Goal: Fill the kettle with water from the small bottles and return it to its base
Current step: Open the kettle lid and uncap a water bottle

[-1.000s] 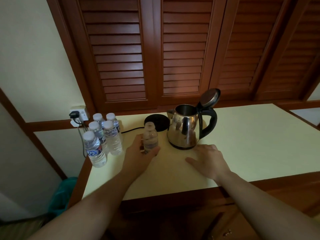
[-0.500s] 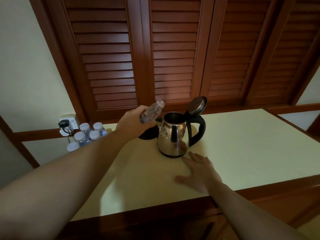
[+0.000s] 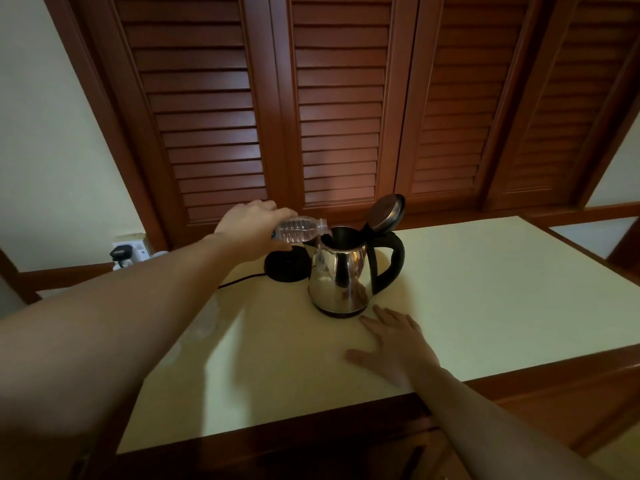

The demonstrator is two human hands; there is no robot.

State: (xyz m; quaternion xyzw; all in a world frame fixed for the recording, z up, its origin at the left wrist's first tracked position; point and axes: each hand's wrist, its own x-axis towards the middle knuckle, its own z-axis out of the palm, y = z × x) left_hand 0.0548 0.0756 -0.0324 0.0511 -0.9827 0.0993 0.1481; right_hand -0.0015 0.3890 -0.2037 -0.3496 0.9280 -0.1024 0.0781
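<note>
Polished steel catches what little light I get: the kettle [image 3: 341, 275] stands on the desk [image 3: 502, 289] at frame centre, off its base, with its lid [image 3: 385, 211] tipped up and back over the black handle. I cannot see inside it, so the water level is unknown to me. My left hand [image 3: 254, 227] has its grip wrapped round the small bottle [image 3: 300, 229], which lies almost level with its neck at the kettle's rim; the mouth itself is hard to make out against the dark opening, and I cannot tell whether water is running. Behind the kettle, to its left, the round black base [image 3: 285, 266] is partly hidden by the hand and the bottle, its cord trailing left under my forearm. That forearm also covers most of the desk's left side. At the left edge a wall socket [image 3: 133, 249] with a dark plug shows. My right hand [image 3: 394, 342] lies flat on the desk, fingers spread, just in front of the kettle. The desk is pale cream with a dark wood edge; brown louvred shutters [image 3: 339, 109] fill the upper frame, between cream walls.
</note>
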